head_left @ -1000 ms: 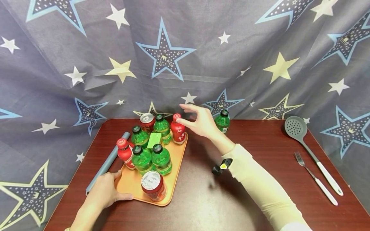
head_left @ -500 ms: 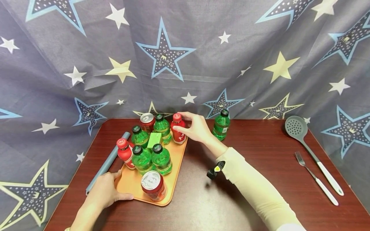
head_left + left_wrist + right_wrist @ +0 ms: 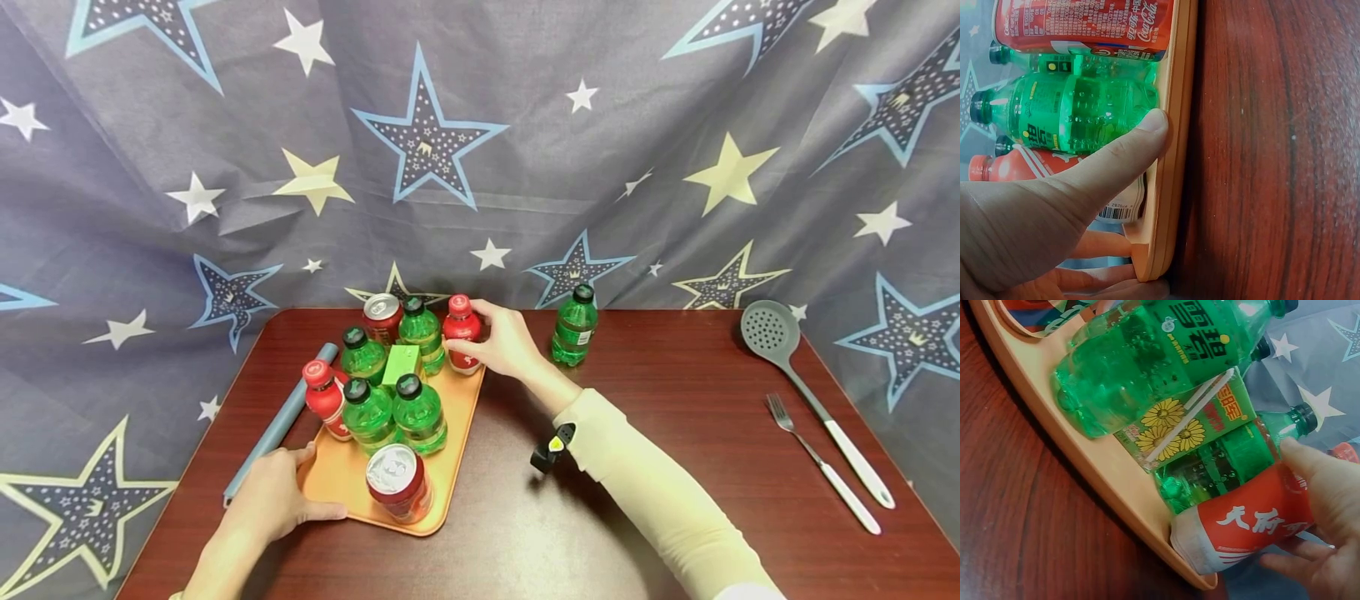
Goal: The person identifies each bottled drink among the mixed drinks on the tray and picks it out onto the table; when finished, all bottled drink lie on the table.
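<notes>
My left hand (image 3: 270,492) holds the near-left corner of an orange tray (image 3: 337,475); in the left wrist view its thumb lies on the rim and its fingers wrap the corner. My right hand (image 3: 510,340) grips a red bottle (image 3: 462,323) at the tray's far right corner, thumb in front and fingers behind. The right wrist view shows the bottle's white base (image 3: 1192,540) just inside the rim. Also on the tray stand several green soda bottles (image 3: 420,421), a green drink carton (image 3: 402,362) with a straw, another red bottle (image 3: 326,400) and two soda cans (image 3: 397,483).
A green bottle (image 3: 575,329) stands on the table right of the tray. Along the tray's left side lies a grey-blue rod (image 3: 281,425). A slotted skimmer (image 3: 772,333) and a fork (image 3: 821,462) lie at the right. A star-patterned curtain (image 3: 637,150) hangs behind.
My right hand has come down and closed around the red bottle at the tray's far right corner. My left hand and the tray have not moved.
</notes>
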Demonstrator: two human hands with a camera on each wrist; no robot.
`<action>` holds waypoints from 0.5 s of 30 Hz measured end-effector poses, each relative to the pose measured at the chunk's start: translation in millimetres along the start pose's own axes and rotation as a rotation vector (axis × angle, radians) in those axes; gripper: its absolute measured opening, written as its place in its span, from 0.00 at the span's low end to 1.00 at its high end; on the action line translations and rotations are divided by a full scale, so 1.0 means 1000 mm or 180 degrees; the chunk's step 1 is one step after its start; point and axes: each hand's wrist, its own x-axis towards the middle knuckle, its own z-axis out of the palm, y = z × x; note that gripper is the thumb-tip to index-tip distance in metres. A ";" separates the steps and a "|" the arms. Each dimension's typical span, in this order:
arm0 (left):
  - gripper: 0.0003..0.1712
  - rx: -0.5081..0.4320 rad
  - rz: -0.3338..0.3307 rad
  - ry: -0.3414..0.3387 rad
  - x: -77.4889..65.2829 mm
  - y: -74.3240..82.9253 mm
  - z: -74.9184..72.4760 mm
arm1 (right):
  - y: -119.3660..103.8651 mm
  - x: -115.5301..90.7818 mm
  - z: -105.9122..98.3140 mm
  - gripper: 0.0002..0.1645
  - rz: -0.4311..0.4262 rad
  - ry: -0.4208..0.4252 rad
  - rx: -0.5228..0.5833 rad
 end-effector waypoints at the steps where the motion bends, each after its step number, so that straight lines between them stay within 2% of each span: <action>1: 0.69 0.0000 0.0001 -0.0007 0.000 0.000 0.000 | 0.001 -0.001 0.001 0.30 -0.0006 0.0009 -0.0022; 11: 0.68 0.0035 0.0071 0.0043 0.001 0.001 0.000 | -0.001 0.002 -0.002 0.27 -0.0031 -0.0023 -0.0111; 15: 0.68 0.0041 0.0044 -0.0003 0.003 0.002 0.001 | 0.001 0.002 -0.005 0.26 -0.0016 -0.0072 -0.0139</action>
